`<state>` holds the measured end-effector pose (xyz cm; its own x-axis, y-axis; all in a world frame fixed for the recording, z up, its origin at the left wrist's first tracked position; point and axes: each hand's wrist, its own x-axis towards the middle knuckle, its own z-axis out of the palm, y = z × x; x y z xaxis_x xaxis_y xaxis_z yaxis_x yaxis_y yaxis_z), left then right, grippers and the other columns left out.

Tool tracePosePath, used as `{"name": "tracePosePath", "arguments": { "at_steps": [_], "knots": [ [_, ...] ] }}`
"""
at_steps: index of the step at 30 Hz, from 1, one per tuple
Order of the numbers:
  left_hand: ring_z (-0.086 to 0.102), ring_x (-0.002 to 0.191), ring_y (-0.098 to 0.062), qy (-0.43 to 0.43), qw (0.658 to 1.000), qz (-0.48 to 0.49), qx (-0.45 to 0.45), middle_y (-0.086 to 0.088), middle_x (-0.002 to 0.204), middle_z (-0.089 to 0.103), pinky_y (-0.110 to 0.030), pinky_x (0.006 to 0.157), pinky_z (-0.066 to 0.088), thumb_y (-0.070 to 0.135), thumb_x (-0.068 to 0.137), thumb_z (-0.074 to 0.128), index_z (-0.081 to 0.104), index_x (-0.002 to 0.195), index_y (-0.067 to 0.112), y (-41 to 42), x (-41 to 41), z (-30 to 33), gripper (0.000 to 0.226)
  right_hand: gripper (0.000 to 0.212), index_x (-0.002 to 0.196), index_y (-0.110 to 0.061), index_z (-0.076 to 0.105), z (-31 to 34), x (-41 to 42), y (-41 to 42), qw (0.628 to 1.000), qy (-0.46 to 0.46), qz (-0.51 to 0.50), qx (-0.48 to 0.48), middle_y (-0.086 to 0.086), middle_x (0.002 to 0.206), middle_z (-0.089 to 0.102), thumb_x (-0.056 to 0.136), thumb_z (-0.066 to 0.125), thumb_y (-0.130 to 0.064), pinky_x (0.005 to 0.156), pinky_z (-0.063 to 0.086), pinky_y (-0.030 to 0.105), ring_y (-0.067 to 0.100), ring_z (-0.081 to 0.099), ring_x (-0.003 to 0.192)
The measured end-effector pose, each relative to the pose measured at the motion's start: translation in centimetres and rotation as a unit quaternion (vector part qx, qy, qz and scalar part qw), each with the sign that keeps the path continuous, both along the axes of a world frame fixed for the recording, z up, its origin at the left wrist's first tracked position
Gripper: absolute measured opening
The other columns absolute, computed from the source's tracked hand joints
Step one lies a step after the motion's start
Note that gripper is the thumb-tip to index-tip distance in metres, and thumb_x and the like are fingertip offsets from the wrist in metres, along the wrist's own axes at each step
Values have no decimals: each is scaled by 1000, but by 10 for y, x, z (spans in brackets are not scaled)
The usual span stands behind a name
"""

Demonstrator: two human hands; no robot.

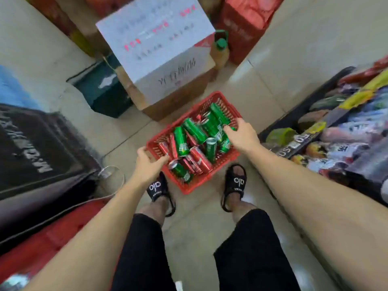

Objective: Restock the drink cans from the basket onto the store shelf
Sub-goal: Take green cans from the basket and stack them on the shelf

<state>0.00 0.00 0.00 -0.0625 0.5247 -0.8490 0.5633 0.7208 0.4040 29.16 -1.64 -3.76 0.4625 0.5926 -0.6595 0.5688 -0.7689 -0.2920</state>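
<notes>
A white-topped cardboard carton [159,59] stands just past the red basket [196,185] on the floor tiles before your sandals. Your left hand [150,164] curls over the basket's left rim; your right hand [241,135] grips a green can [225,143] at its right edge among the piled green and red cans [197,158].

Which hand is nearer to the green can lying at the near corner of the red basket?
Left. The left hand hovers just beside that green can, at the basket's left rim. The right hand is at the far right side, touching other green cans.
</notes>
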Motion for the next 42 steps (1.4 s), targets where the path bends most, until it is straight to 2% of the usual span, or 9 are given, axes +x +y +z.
{"name": "tracePosePath", "arguments": {
  "at_steps": [6,9,12,15,19,24,30,35,42],
  "knots": [
    [51,135,-33,29,989,138,-36,-14,150,45,-51,116,42,48,68,88,22,158,9,-13,10,-135,118,80,146,-18,47,-116,47,23,998,-11,33,-54,17,136,58,81,53,-63,109,46,51,42,55,127],
    [63,119,-31,31,978,202,-34,-10,132,59,-54,107,50,37,76,92,29,146,10,-23,14,-190,98,78,150,-14,40,-164,65,33,997,-33,52,-53,19,141,52,86,65,-52,112,42,51,41,49,133],
    [72,104,-26,45,973,221,-45,-6,121,71,-53,95,58,67,40,97,49,132,15,-44,-2,-263,117,82,150,-12,39,-209,81,43,997,-39,56,-48,21,141,51,83,73,-45,112,43,49,42,50,132],
    [76,96,-28,35,970,233,-56,-1,108,79,-54,89,61,62,34,98,70,114,28,-71,-24,-327,91,58,136,-7,53,-244,89,54,999,-37,19,1,21,129,64,87,73,-29,101,50,44,40,61,119],
    [77,95,-32,29,961,266,-76,-4,101,80,-55,92,60,51,37,95,73,100,30,-74,-24,-329,70,39,130,-7,59,-269,96,66,999,-44,-18,17,16,121,68,93,67,-18,83,51,35,35,67,104],
    [78,89,-34,35,956,277,-90,-5,98,81,-55,88,62,41,35,90,75,101,30,-78,-38,-360,68,34,129,-9,64,-276,98,72,998,-65,-15,2,16,118,70,95,62,-13,92,54,38,36,68,106],
    [72,91,-33,37,971,218,-91,-8,100,74,-50,91,59,16,82,81,67,116,19,-48,-23,-301,37,33,126,-10,67,-259,102,50,998,-33,-33,-39,18,116,72,93,64,-15,98,56,42,36,70,105],
    [75,86,-30,70,982,172,-36,-7,95,77,-48,87,62,6,83,73,72,112,18,-34,-48,-266,31,35,128,-9,67,-225,94,9,997,-17,-65,-38,20,118,72,93,63,-13,96,53,41,38,68,108],
    [72,85,-25,68,993,98,6,-9,102,75,-34,77,57,-6,87,69,69,114,17,-31,-75,-128,36,35,118,-14,70,-98,71,-55,994,-33,-99,-25,18,115,73,86,61,-26,94,54,45,40,66,108]
  ]
}}
